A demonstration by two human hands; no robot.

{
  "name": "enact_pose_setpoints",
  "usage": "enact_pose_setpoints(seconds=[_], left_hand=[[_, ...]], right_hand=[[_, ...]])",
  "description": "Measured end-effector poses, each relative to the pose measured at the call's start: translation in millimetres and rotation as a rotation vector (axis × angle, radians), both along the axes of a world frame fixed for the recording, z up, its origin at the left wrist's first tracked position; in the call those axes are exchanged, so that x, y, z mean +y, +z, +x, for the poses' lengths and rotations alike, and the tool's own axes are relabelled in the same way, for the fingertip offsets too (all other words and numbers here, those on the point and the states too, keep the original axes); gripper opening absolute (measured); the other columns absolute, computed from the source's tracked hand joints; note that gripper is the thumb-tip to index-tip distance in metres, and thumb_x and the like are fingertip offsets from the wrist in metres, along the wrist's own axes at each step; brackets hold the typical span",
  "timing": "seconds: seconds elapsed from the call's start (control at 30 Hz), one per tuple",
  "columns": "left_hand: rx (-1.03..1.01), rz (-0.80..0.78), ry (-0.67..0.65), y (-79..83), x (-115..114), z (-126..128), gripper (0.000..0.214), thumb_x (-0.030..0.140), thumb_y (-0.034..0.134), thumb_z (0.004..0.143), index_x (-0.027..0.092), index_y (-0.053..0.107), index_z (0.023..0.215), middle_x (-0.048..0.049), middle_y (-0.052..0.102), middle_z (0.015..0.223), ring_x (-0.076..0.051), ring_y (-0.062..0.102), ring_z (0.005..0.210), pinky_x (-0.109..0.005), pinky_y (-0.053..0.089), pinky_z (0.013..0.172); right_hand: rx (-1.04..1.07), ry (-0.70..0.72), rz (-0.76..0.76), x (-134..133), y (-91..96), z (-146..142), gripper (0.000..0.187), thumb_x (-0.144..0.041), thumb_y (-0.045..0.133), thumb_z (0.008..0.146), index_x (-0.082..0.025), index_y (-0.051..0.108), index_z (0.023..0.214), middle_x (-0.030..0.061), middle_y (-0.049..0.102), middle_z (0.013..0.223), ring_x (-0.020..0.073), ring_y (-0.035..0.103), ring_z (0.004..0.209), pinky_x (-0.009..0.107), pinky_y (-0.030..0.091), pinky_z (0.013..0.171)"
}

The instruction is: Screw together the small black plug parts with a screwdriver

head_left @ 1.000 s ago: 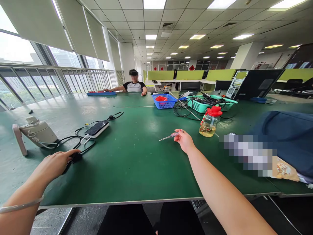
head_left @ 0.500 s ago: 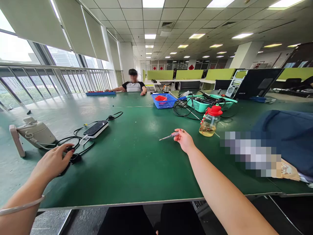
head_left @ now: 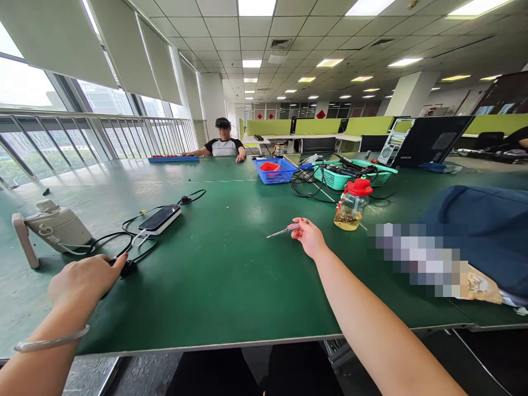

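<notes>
My right hand (head_left: 308,236) is stretched over the green table (head_left: 223,275), fingers pinched on a small screwdriver (head_left: 284,229) with a clear pink handle; its shaft points left, just above the surface. My left hand (head_left: 84,280) lies near the table's left front, fingers curled over a small black plug (head_left: 128,268) on a black cable (head_left: 111,237). A bangle sits on that wrist. The cable runs to a power bank with a phone (head_left: 159,219) on top.
A white handheld device (head_left: 53,228) lies at far left. A glass jar with a red lid (head_left: 351,206) stands right of my right hand. Blue basket (head_left: 275,170), green basket (head_left: 342,177) with cables, a computer case and a dark blue cloth (head_left: 487,231) lie beyond. A person sits at the far end.
My left hand has drawn back a little toward me and curled more over the black plug. My right hand and the screwdriver have barely moved.
</notes>
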State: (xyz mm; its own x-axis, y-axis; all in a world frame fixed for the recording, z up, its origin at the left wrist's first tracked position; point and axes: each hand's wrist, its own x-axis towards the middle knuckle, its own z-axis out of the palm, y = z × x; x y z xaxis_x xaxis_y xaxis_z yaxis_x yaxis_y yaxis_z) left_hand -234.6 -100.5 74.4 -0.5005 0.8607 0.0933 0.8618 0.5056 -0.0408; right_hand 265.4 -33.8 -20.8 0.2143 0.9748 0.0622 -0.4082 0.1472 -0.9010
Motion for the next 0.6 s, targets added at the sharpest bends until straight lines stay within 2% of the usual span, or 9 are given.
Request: enact_pose_setpoints(seconds=[0.3, 0.5, 0.57, 0.6], left_hand=[[0.076, -0.054, -0.047, -7.1, 0, 8, 0.062, 0.066, 0.036, 0.081, 0.015, 0.072, 0.082, -0.0187, 0.071, 0.094, -0.038, 0.060, 0.099, -0.042, 0.046, 0.076], [0.093, -0.077, -0.082, -7.0, -2, 13, 0.066, 0.073, 0.038, 0.077, 0.017, 0.071, 0.067, -0.0209, 0.071, 0.087, -0.039, 0.062, 0.094, -0.044, 0.046, 0.076], [0.089, -0.066, -0.119, -9.9, -7, 7, 0.069, 0.077, 0.037, 0.074, 0.018, 0.073, 0.072, -0.0193, 0.072, 0.087, -0.040, 0.062, 0.093, -0.046, 0.047, 0.076], [0.087, -0.042, -0.128, -13.3, -10, 1, 0.072, 0.079, 0.036, 0.072, 0.019, 0.074, 0.082, -0.0187, 0.072, 0.091, -0.041, 0.062, 0.095, -0.047, 0.047, 0.077]], right_hand=[[-0.001, 0.000, -0.008, -2, 2.5, -2, 0.020, -0.040, 0.067, 0.079, -0.020, 0.062, 0.079, 0.0031, 0.070, 0.069, 0.0110, 0.055, 0.048, 0.028, 0.047, 0.053], [-0.008, 0.006, -0.007, -3, 3.2, -2, 0.021, -0.042, 0.067, 0.079, -0.021, 0.061, 0.079, 0.0028, 0.070, 0.069, 0.0115, 0.054, 0.048, 0.028, 0.047, 0.054], [-0.010, 0.011, -0.008, -3, 3.5, -2, 0.022, -0.043, 0.067, 0.079, -0.021, 0.061, 0.079, 0.0028, 0.070, 0.070, 0.0115, 0.055, 0.048, 0.029, 0.048, 0.054], [-0.010, 0.013, -0.008, -3, 3.7, -2, 0.023, -0.043, 0.067, 0.079, -0.021, 0.061, 0.080, 0.0028, 0.070, 0.070, 0.0115, 0.055, 0.048, 0.029, 0.048, 0.054]])
